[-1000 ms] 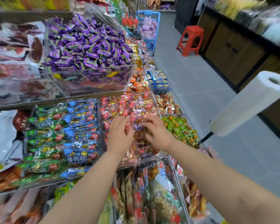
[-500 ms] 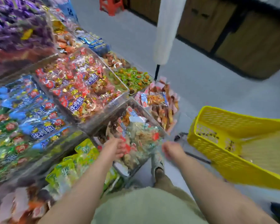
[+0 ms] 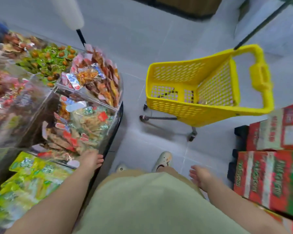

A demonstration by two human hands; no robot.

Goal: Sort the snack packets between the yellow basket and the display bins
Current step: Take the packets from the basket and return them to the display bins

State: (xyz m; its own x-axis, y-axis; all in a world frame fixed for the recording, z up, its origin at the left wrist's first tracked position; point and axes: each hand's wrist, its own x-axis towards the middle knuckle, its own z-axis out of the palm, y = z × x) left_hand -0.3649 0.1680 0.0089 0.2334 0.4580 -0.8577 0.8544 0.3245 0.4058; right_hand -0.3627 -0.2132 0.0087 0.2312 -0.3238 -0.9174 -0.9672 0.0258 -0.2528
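The left hand [image 3: 91, 160] lies at the near corner of the clear plastic display bin [image 3: 113, 122] of red-and-green snack packets [image 3: 85, 122]; blur hides whether its grip pinches anything. The right hand [image 3: 200, 177] hangs over the grey tiled floor [image 3: 142, 48], grip loosely spread and empty. The yellow perforated plastic wheeled basket [image 3: 176, 108] stands on that floor, well apart from both hands.

No legible print on snack packets [image 3: 85, 125]

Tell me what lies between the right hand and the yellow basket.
Head view: only bare grey floor and one wheel of the basket. The right hand holds nothing.
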